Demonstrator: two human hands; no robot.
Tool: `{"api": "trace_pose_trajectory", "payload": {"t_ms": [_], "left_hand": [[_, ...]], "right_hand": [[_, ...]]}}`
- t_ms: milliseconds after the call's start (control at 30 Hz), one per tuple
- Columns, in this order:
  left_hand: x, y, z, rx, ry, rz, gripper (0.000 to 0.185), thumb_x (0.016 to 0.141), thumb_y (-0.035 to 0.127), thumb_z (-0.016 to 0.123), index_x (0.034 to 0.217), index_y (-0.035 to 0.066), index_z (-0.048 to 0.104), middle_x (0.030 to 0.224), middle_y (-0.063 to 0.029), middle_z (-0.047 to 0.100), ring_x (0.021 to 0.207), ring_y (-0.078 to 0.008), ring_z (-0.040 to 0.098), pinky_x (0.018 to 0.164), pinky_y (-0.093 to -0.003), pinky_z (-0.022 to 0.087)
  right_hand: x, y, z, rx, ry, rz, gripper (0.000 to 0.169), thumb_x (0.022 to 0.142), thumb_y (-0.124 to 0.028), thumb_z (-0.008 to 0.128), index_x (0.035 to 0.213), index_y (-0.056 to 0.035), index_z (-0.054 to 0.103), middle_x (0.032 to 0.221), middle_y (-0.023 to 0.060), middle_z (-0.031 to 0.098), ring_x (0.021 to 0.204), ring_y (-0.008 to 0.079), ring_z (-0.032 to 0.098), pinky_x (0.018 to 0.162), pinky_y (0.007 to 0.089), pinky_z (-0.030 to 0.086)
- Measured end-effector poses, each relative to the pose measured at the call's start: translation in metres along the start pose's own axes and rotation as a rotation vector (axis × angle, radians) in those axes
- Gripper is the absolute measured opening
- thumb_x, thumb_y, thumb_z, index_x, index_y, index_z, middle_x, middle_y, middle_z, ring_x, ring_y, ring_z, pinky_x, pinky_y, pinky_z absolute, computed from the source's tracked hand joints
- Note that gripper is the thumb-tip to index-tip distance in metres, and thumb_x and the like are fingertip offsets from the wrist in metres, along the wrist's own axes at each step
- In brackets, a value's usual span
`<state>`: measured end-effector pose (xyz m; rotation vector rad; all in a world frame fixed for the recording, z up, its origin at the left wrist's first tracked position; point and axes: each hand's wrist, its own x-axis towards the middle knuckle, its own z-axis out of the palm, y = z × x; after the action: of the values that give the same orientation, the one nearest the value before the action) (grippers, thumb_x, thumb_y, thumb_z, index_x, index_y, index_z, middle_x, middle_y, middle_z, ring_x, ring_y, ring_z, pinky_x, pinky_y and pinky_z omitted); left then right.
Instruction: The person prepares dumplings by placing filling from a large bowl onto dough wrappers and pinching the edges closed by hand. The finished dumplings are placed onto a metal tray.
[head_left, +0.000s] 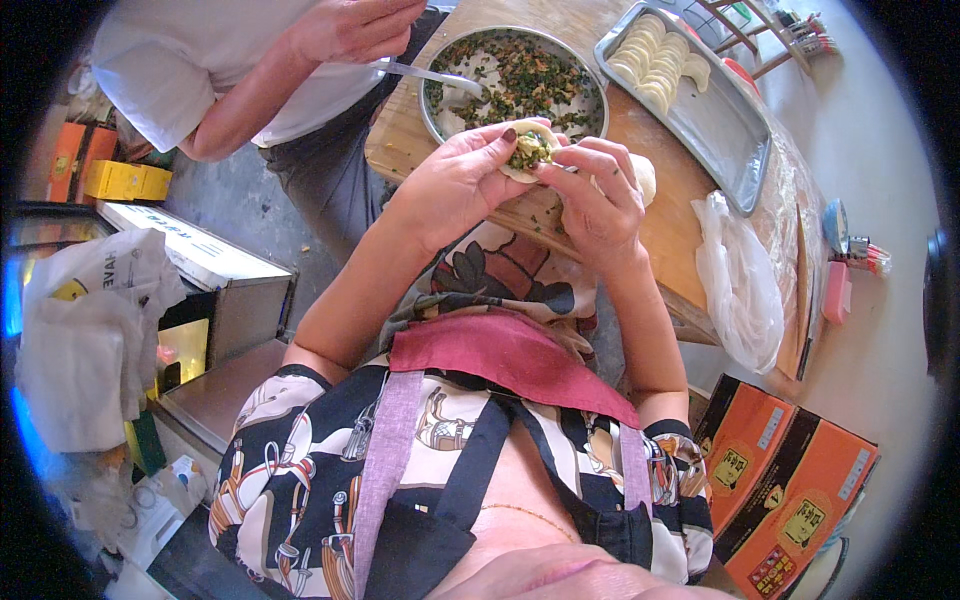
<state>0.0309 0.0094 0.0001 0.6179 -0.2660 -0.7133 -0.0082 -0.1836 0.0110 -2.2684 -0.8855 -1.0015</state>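
My left hand (457, 176) cups a round dumpling wrapper (517, 177) heaped with chopped green filling (531, 150). My right hand (604, 191) has its thumb and fingertips at the wrapper's right edge. A thin shiny sliver, perhaps part of a utensil, shows between those fingers; most of it is hidden. Behind the right hand is a pale, dough-like piece (643, 178), partly covered. Just beyond both hands stands a round metal bowl (604, 112) of chopped green and orange-brown filling (525, 67).
A co-worker's hand (360, 30) is above a spoon (442, 76) resting in the bowl. On the wooden table (660, 225), a metal tray (720, 142) bears rows of folded dumplings (649, 60). A plastic bag (739, 285) hangs over the table edge. Orange boxes (780, 480) stand at lower right.
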Motion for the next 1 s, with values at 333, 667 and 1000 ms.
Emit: {"api": "trace_pose_trajectory", "payload": {"t_ms": [333,667,1000], "left_hand": [[-0.007,-0.005,0.012,0.127,-0.063,-0.061,0.037,0.106,0.015,0.043,0.136,-0.006,0.049,0.129,-0.011,0.058,0.119,-0.0182,0.059,0.108,-0.0377,0.049],[0.002,-0.003,0.022,0.299,-0.078,-0.041,0.043,0.107,0.024,0.044,0.14,-0.004,0.045,0.133,-0.0125,0.054,0.123,-0.0205,0.056,0.104,-0.038,0.051],[0.006,-0.011,0.023,0.746,0.067,0.195,0.033,0.097,-0.003,0.054,0.13,-0.002,0.055,0.112,-0.0073,0.065,0.099,-0.013,0.066,0.084,-0.0255,0.055]], "right_hand": [[0.037,-0.013,-0.022,0.02,-0.069,0.079,0.012,0.072,-0.006,0.069,0.084,-0.0084,0.069,0.08,0.0048,0.065,0.078,0.0263,0.061,0.071,0.0401,0.049],[0.034,-0.015,-0.023,0.092,-0.106,0.458,0.005,0.074,-0.003,0.068,0.078,-0.0052,0.069,0.087,0.0111,0.063,0.087,0.03,0.06,0.076,0.0415,0.049],[0.021,-0.012,-0.007,0.012,0.041,0.462,0.011,0.078,0.0,0.065,0.088,-0.0038,0.069,0.087,0.0117,0.06,0.082,0.0305,0.059,0.076,0.0407,0.049]]}}
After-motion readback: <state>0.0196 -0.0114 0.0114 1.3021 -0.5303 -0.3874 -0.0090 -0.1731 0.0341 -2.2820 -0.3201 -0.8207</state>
